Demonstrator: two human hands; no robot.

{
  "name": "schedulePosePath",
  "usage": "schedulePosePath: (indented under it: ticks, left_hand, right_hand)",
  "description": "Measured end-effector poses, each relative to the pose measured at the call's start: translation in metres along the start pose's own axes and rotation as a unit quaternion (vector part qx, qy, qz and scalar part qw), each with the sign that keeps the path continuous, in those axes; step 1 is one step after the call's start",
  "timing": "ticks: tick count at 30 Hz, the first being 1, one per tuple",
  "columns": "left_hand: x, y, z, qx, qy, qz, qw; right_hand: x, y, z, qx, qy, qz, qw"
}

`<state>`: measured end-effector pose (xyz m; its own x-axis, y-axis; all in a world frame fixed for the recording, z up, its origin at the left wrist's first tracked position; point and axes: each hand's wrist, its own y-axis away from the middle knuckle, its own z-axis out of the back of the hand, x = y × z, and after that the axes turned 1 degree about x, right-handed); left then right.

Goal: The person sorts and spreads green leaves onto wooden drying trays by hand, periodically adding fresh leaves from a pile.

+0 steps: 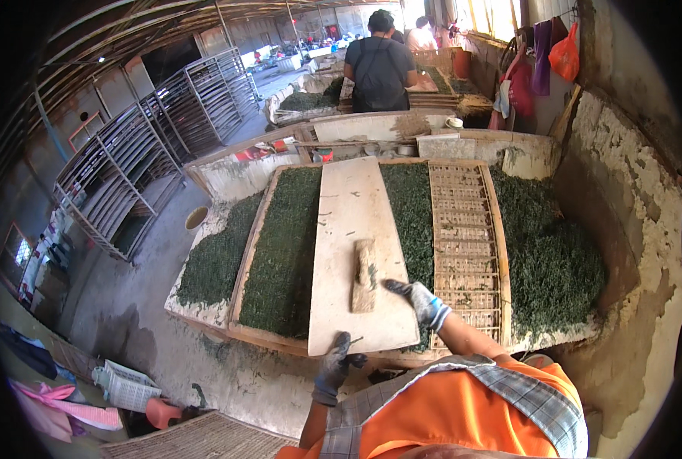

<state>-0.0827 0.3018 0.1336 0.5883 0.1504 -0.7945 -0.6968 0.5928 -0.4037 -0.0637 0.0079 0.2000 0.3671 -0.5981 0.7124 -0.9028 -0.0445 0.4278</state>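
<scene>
A pale flat board [341,206] lies lengthwise over a wood-framed bamboo tray. Its near edge is in my left hand [334,367], gloved in grey, with the thumb on top. My right hand [427,304], in a grey and white glove, grips the board's right edge, thumb on the upper face. A rough wooden block handle [364,275] runs along the middle of the board. Dark green leafy bits [283,241] cover the tray left of the board, with a strip of them to its right. Further right, the bare bamboo lattice [466,241] of the tray shows.
Loose green heaps [547,258] flank the tray on the worn pale bench. A rough wall [634,189] rises at the right. Slatted racks [123,172] stand to the left; a white plastic basket [131,385] sits lower left. Ahead, a person in dark clothing [380,72] faces another bench.
</scene>
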Motion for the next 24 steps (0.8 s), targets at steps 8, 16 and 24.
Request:
schedulePosePath:
  ticks: [8, 16, 24]
  left_hand:
    - [0.003, -0.015, -0.007, 0.021, 0.081, 0.036, 0.996]
    - [0.137, 0.044, -0.077, 0.096, 0.328, 0.297, 0.892]
    - [0.041, -0.040, -0.132, 0.131, 0.102, 0.460, 0.872]
  right_hand:
    - [-0.010, 0.051, 0.039, -0.007, 0.538, 0.411, 0.736]
    - [-0.019, 0.056, 0.074, -0.107, 0.353, 0.026, 0.929]
    - [-0.057, 0.071, 0.242, -0.276, 0.294, 0.200, 0.893]
